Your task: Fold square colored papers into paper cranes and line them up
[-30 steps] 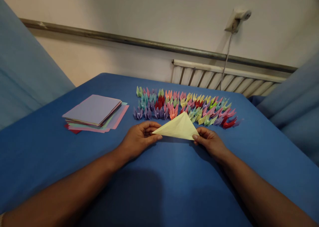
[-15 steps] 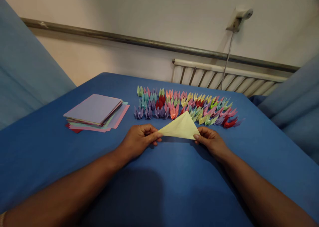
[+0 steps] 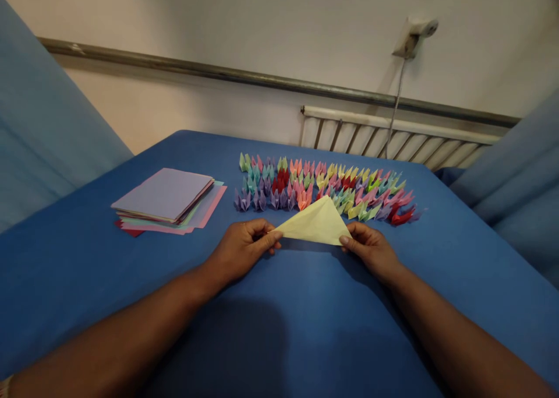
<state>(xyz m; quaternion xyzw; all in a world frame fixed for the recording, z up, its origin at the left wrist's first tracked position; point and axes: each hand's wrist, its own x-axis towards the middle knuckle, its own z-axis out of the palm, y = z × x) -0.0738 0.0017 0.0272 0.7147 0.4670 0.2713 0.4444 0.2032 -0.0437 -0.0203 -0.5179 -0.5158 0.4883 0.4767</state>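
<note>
A pale yellow paper folded into a triangle [image 3: 315,223] is held just above the blue table [image 3: 305,328]. My left hand [image 3: 242,249] pinches its left corner between thumb and fingers. My right hand [image 3: 371,249] pinches its right corner. The triangle's apex points away from me, toward rows of several small folded paper cranes [image 3: 323,188] in many colours.
A stack of coloured square paper sheets [image 3: 168,197], purple on top, lies at the left of the table. Blue padded surfaces rise at both sides. A metal rail [image 3: 218,71] and a slatted rack [image 3: 393,133] run along the wall behind.
The left hand has slid a little to the right along the paper's lower edge, so the triangle looks slightly narrower. The right hand has stayed in place.
</note>
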